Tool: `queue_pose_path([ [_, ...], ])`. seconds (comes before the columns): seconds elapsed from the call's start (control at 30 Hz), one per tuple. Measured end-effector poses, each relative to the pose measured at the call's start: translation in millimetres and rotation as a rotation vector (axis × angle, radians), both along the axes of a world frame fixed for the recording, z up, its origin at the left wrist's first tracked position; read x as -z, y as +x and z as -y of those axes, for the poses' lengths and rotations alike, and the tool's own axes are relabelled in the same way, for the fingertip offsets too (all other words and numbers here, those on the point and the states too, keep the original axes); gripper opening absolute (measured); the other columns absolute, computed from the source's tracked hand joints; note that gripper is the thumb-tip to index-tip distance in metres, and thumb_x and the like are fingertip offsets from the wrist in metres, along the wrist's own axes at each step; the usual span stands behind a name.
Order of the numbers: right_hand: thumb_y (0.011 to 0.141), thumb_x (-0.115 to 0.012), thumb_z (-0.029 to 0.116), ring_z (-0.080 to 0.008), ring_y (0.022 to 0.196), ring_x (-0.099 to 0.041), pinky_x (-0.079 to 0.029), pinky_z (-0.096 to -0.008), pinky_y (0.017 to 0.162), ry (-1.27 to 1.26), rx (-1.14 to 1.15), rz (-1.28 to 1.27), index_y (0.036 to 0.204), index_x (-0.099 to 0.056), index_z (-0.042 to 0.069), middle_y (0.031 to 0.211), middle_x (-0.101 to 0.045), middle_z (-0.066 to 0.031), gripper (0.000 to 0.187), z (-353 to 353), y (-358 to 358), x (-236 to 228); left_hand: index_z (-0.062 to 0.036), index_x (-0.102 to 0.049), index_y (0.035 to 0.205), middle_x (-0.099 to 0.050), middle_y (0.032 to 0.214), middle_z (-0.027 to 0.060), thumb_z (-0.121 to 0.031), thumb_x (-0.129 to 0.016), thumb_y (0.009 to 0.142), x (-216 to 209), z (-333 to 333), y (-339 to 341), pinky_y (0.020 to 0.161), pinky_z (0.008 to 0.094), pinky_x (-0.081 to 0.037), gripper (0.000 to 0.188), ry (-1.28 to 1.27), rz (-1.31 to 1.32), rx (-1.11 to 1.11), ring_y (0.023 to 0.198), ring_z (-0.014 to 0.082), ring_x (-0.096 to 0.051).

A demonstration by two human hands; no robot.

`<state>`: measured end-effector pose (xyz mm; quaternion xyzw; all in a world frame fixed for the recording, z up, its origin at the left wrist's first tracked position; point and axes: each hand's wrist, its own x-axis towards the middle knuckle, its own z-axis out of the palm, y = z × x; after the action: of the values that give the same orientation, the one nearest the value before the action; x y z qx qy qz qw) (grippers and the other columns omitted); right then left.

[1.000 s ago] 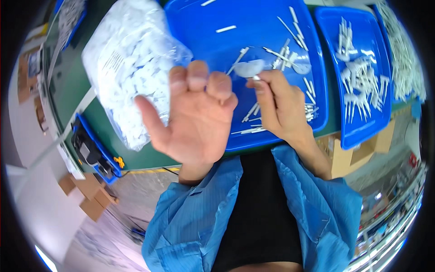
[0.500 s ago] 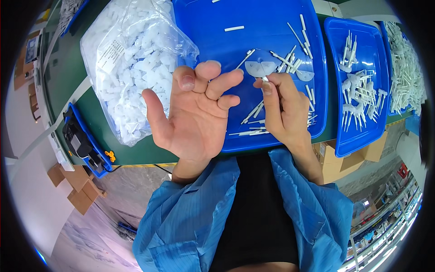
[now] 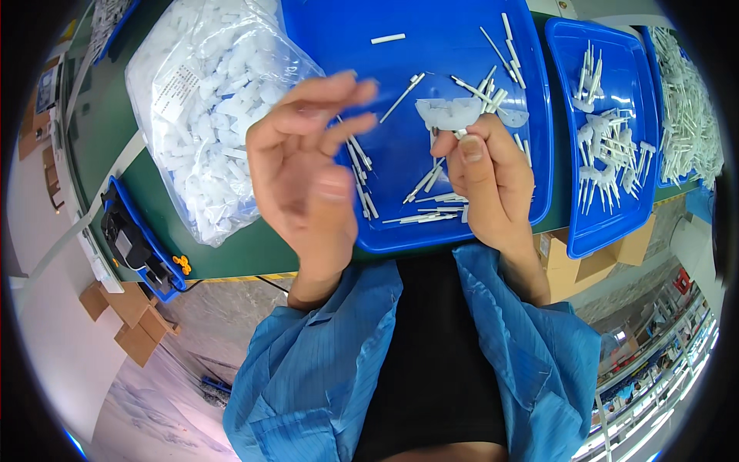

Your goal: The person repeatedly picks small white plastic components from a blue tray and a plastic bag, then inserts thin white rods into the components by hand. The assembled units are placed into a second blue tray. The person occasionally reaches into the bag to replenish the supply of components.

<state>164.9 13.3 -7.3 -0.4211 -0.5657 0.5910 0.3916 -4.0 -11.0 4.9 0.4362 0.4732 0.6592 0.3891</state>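
Observation:
My right hand (image 3: 493, 173) is closed, thumb and finger pinching a translucent white half-round plastic piece (image 3: 449, 115) by its lower edge. A short white end shows at my fingertips, partly hidden. To the left, my left hand (image 3: 304, 169) is raised with its fingers curved and apart, blurred at the tips, and nothing shows in it. Both hands are above a large blue tray (image 3: 339, 38). Thin white rods (image 3: 435, 219) lie scattered in the tray, and another half-round piece (image 3: 514, 117) rests beside the rods behind my right hand.
A clear bag (image 3: 208, 115) full of white plastic pieces stands left of the tray. At right, a smaller blue tray (image 3: 558, 77) holds pieces with rods attached, beside a pile of white rods (image 3: 681, 108). Cardboard boxes (image 3: 566, 273) are below the table edge.
My left hand has moved left and turned, its thumb swinging inward across the palm. The right hand stays nearly in place, with the half-round piece tilted slightly.

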Motion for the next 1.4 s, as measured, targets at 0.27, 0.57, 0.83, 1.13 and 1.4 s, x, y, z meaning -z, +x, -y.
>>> queue_pose_path([
  [0.27,0.097,-0.057,0.008,-0.0175,0.068,-0.069,-0.049,-0.0277,0.057,0.053,-0.175,-0.052,0.106,-0.057,0.001,0.08,-0.067,-0.0109,0.012,1,1,-31,0.0054,-0.064,0.101,-0.062,0.111,0.0239,-0.007,-0.086,0.069,18,-4,-1,0.08,0.0357,-0.056,0.041,0.255,-0.182,0.089,0.095,0.0338,-0.069],
  [0.57,0.088,-0.064,0.0,-0.0129,0.053,-0.061,-0.045,-0.0229,0.048,0.334,-0.191,0.103,0.097,-0.063,-0.002,0.075,-0.067,-0.0102,0.01,-3,-5,-37,0.0022,-0.057,0.093,-0.06,0.096,0.0192,-0.002,-0.09,0.062,15,1,-7,0.077,0.0335,-0.061,0.045,0.288,0.047,0.087,0.083,0.0242,-0.07],
  [0.83,0.085,-0.065,-0.004,-0.0129,0.055,-0.063,-0.045,-0.0231,0.047,0.476,-0.197,0.044,0.098,-0.064,-0.003,0.078,-0.067,-0.0104,0.013,-11,-8,-28,0.0031,-0.057,0.094,-0.059,0.097,0.017,0.002,-0.087,0.064,16,-1,-8,0.08,0.0406,-0.061,0.042,0.292,0.106,0.131,0.083,0.023,-0.068],
  [1.13,0.084,-0.068,0.012,-0.0128,0.045,-0.054,-0.04,-0.0254,0.041,0.679,0.035,0.162,0.094,-0.063,0.004,0.064,-0.058,-0.0022,0.014,6,-25,-15,0.0063,-0.063,0.09,-0.061,0.091,0.0175,-0.003,-0.084,0.069,4,-1,-12,0.073,0.0425,-0.062,0.031,0.362,-0.094,0.084,0.079,0.026,-0.068],
  [1.4,0.08,-0.072,0.011,-0.0154,0.043,-0.055,-0.043,-0.0281,0.039,0.874,0.083,0.266,0.095,-0.062,0.001,0.059,-0.055,-0.0025,0.021,4,-26,-15,0.0052,-0.065,0.091,-0.065,0.09,0.0189,-0.006,-0.086,0.067,-4,-2,-13,0.07,0.0368,-0.062,0.033,0.358,-0.235,0.112,0.076,0.0263,-0.07],
])
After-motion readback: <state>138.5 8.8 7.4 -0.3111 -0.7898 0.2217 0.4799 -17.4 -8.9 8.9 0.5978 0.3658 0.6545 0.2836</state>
